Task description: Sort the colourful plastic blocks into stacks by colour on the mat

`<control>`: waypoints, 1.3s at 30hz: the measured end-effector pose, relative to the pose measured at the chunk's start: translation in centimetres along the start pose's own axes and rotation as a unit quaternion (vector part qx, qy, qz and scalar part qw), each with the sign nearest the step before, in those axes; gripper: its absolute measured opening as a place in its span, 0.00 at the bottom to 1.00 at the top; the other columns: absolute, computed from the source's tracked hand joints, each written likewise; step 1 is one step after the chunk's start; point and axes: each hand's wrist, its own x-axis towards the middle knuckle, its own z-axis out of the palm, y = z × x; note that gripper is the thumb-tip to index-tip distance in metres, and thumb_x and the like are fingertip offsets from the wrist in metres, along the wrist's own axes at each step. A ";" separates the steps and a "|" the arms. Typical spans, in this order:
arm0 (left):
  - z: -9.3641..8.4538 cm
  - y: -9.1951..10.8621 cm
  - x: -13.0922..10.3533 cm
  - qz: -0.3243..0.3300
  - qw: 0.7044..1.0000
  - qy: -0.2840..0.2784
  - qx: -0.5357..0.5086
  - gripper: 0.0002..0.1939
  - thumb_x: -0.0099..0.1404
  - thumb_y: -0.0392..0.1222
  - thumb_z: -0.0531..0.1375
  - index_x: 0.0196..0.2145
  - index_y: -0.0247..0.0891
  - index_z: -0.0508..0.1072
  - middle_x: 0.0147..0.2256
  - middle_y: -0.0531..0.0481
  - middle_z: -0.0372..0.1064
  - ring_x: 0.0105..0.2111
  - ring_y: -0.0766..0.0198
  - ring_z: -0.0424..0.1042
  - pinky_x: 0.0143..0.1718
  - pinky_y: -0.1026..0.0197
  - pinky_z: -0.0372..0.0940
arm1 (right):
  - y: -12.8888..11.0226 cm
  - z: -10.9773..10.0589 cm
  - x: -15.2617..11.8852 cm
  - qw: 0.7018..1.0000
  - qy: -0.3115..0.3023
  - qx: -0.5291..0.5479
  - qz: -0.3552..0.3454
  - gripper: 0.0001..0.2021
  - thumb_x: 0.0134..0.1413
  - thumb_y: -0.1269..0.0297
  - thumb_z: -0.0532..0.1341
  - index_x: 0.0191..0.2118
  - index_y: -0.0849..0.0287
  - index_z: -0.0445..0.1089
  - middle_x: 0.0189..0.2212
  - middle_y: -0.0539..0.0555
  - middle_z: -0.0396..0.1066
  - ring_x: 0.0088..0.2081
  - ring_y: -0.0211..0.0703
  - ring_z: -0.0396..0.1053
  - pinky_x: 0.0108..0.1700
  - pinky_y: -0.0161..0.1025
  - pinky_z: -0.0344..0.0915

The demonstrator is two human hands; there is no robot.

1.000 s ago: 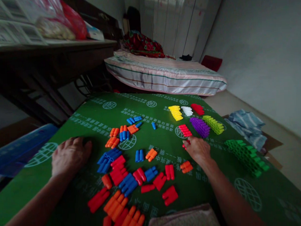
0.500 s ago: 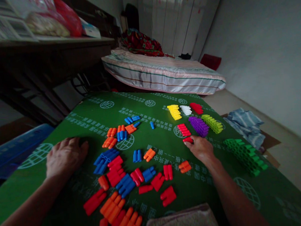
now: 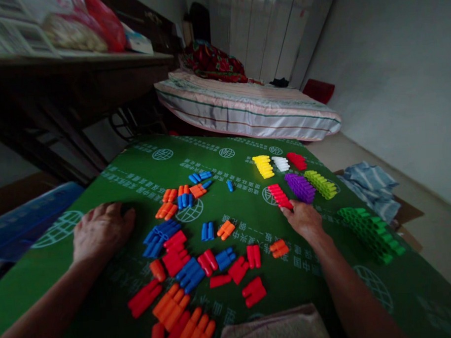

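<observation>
On the left of the green board, my left hand (image 3: 100, 231) rests palm down with its fingers apart, holding nothing. My right hand (image 3: 304, 218) pinches the near end of a short red row of bullet-shaped building blocks (image 3: 278, 195); the fingertips partly cover the piece there. Just beyond it stand a purple stack (image 3: 300, 187) and a lime stack (image 3: 320, 184) of the same kind. Between my hands lie loose blocks: red pieces (image 3: 253, 291), blue pieces (image 3: 207, 231) and orange pieces (image 3: 226, 229).
Yellow blocks (image 3: 263, 166), white blocks (image 3: 280, 163) and a dark red group (image 3: 296, 160) sit at the far right of the green board (image 3: 226, 188). A green stack (image 3: 372, 234) lies on the right. A folded cloth (image 3: 275, 327) is at the near edge. Behind is a bed (image 3: 253, 111).
My right hand has brought the red block up against the end of the red row, closing the small gap. The left hand stays where it was; the view shifts slightly.
</observation>
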 end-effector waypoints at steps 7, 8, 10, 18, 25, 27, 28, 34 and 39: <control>0.2 -0.1 0.0 -0.001 1.000 0.010 -0.006 0.38 0.62 0.60 0.34 0.53 0.30 0.65 0.56 0.30 0.61 0.56 0.38 0.58 0.54 0.42 0.57 | 0.2 0.1 0.1 1.000 -0.001 0.003 0.004 0.21 0.61 0.50 0.49 0.47 0.55 0.71 0.41 0.58 0.76 0.43 0.51 0.74 0.39 0.40 0.64; 0.3 -0.2 0.0 -0.002 1.000 0.010 -0.005 0.38 0.62 0.59 0.34 0.53 0.30 0.65 0.56 0.30 0.60 0.56 0.38 0.58 0.54 0.42 0.57 | 0.3 0.1 0.1 1.000 -0.003 0.004 0.005 0.21 0.61 0.49 0.49 0.47 0.55 0.71 0.41 0.58 0.76 0.43 0.51 0.74 0.39 0.40 0.64; 0.3 -0.1 0.0 -0.002 1.000 0.010 -0.002 0.37 0.62 0.59 0.35 0.54 0.29 0.65 0.56 0.31 0.60 0.56 0.39 0.58 0.54 0.42 0.57 | 0.3 0.0 0.0 1.000 0.001 0.004 0.011 0.21 0.61 0.49 0.49 0.49 0.55 0.70 0.40 0.58 0.76 0.43 0.50 0.74 0.38 0.40 0.64; -0.9 1.0 -0.7 0.000 1.000 -0.001 -0.006 0.36 0.63 0.57 0.35 0.51 0.28 0.66 0.54 0.29 0.62 0.55 0.38 0.59 0.53 0.43 0.58 | -0.8 -0.4 -4.7 0.975 0.006 0.112 -0.190 0.18 0.58 0.58 0.57 0.53 0.54 0.70 0.37 0.52 0.76 0.37 0.41 0.73 0.39 0.35 0.64; -0.6 0.7 -0.4 -0.004 1.000 -0.003 -0.008 0.37 0.63 0.58 0.35 0.54 0.28 0.64 0.56 0.29 0.60 0.57 0.38 0.57 0.55 0.43 0.56 | -4.7 -1.2 -8.8 0.899 -0.044 0.041 -0.434 0.05 0.54 0.67 0.61 0.38 0.57 0.72 0.36 0.52 0.72 0.43 0.44 0.68 0.45 0.38 0.62; -0.5 0.5 -0.3 -0.004 1.000 -0.005 -0.006 0.38 0.63 0.59 0.34 0.53 0.29 0.65 0.56 0.30 0.60 0.57 0.39 0.57 0.55 0.43 0.56 | -4.9 -1.1 -8.6 0.907 -0.033 0.033 -0.419 0.05 0.55 0.67 0.60 0.37 0.58 0.72 0.36 0.53 0.72 0.42 0.43 0.68 0.46 0.38 0.62; -0.5 0.5 -0.3 -0.005 1.000 -0.005 -0.005 0.38 0.63 0.59 0.33 0.53 0.30 0.65 0.56 0.30 0.60 0.56 0.39 0.58 0.54 0.42 0.57 | -4.8 -1.1 -8.3 0.915 -0.024 0.034 -0.401 0.06 0.56 0.67 0.59 0.38 0.57 0.72 0.37 0.53 0.72 0.42 0.43 0.68 0.46 0.38 0.62; -0.4 0.3 -0.3 -0.003 1.000 -0.005 -0.003 0.37 0.62 0.59 0.33 0.52 0.31 0.66 0.55 0.31 0.61 0.56 0.39 0.58 0.54 0.43 0.57 | -1.2 -0.5 -4.9 0.990 0.051 0.031 -0.127 0.18 0.59 0.61 0.56 0.54 0.59 0.66 0.45 0.58 0.73 0.47 0.48 0.70 0.46 0.40 0.63; -0.5 0.4 -0.2 -0.002 1.000 0.002 -0.006 0.38 0.62 0.59 0.33 0.52 0.29 0.66 0.54 0.29 0.62 0.56 0.39 0.58 0.53 0.43 0.57 | 1.0 0.7 -2.8 0.997 0.066 0.029 -0.013 0.26 0.60 0.57 0.55 0.61 0.59 0.56 0.47 0.59 0.74 0.47 0.48 0.71 0.43 0.40 0.64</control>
